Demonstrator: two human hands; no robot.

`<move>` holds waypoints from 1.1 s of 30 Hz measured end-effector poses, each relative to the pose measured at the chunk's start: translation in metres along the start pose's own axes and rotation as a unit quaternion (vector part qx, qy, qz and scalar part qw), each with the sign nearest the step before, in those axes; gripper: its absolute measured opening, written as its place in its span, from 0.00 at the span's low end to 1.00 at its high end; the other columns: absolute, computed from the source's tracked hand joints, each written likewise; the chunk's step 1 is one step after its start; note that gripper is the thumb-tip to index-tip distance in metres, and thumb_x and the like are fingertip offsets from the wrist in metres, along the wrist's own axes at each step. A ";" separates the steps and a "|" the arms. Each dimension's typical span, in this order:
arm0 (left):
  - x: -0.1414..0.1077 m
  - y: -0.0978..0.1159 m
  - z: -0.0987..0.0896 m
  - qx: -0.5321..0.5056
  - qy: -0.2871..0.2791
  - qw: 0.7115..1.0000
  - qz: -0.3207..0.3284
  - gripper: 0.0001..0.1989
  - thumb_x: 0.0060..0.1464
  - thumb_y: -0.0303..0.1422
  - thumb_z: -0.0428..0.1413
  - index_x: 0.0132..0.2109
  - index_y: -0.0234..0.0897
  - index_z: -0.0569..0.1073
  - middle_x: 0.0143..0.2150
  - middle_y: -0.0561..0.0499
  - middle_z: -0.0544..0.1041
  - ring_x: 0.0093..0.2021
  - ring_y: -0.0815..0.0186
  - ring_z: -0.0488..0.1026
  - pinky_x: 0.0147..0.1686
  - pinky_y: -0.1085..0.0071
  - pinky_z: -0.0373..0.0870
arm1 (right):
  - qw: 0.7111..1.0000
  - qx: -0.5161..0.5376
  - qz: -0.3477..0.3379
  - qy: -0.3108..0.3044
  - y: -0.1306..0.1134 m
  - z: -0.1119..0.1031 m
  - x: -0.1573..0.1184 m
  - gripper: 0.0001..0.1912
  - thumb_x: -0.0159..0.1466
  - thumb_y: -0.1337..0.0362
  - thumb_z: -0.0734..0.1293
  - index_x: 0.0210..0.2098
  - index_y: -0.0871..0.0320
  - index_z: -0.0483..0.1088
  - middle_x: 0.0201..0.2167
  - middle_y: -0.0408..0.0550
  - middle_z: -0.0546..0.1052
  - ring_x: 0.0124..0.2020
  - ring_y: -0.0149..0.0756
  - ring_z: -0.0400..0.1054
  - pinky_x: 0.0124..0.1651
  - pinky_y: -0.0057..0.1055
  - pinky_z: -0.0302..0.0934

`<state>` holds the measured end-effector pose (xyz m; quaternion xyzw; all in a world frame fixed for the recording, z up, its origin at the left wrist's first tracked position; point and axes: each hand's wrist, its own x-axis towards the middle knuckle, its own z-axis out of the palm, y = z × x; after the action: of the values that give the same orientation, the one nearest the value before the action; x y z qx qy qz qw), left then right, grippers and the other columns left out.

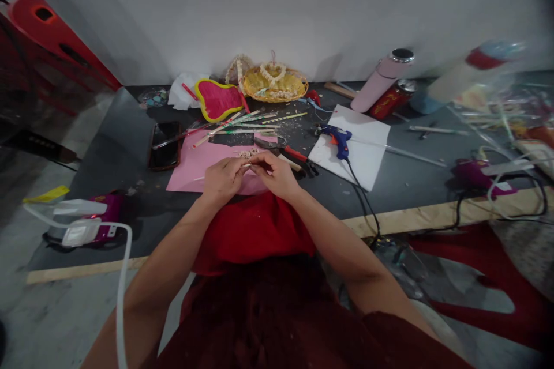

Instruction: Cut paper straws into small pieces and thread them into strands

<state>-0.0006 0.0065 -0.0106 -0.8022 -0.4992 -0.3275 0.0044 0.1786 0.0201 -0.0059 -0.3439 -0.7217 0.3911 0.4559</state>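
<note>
My left hand (223,177) and my right hand (277,174) meet over the front of a pink paper sheet (186,168). Both are closed, fingertips pinching a small pale piece (246,165), mostly hidden, whose exact kind I cannot make out. Just beyond the fingers lies a small heap of pale cut bits (247,153). Pliers with a red handle (296,154) rest right of the heap. Several thin sticks with coloured printed ends (242,125) lie loosely across the far side of the paper. A red cloth (259,230) is under my wrists.
A blue glue gun (340,139) lies on a white sheet (367,168), its cord hanging over the table edge. Left is a phone (165,153). Behind stand a yellow basket (259,92), a pink flask (376,83) and a red can (393,98). Purple devices sit at both sides.
</note>
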 end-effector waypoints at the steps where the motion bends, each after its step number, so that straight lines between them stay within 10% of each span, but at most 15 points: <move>1: 0.000 0.000 0.001 0.006 -0.003 1.000 0.002 0.15 0.64 0.37 0.48 0.44 0.38 0.78 0.41 0.46 0.82 0.41 0.61 0.79 0.40 0.67 0.73 | 1.000 -0.012 0.002 0.001 0.000 0.000 0.000 0.06 0.64 0.64 0.64 0.39 0.56 0.70 0.36 0.47 0.76 0.37 0.33 0.70 0.39 0.31 0.64; 33: 0.001 0.007 -0.008 -0.092 0.038 0.995 0.018 0.10 0.60 0.34 0.53 0.40 0.38 0.78 0.36 0.47 0.82 0.38 0.64 0.78 0.40 0.68 0.75 | 0.948 0.252 0.175 -0.090 -0.003 -0.006 0.004 0.20 0.58 0.46 0.70 0.30 0.57 0.66 0.25 0.39 0.67 0.24 0.25 0.60 0.28 0.26 0.58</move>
<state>0.0011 0.0014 -0.0015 -0.7950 -0.4520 -0.4022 -0.0440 0.1825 0.0231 0.0001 -0.3019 -0.5663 0.6629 0.3857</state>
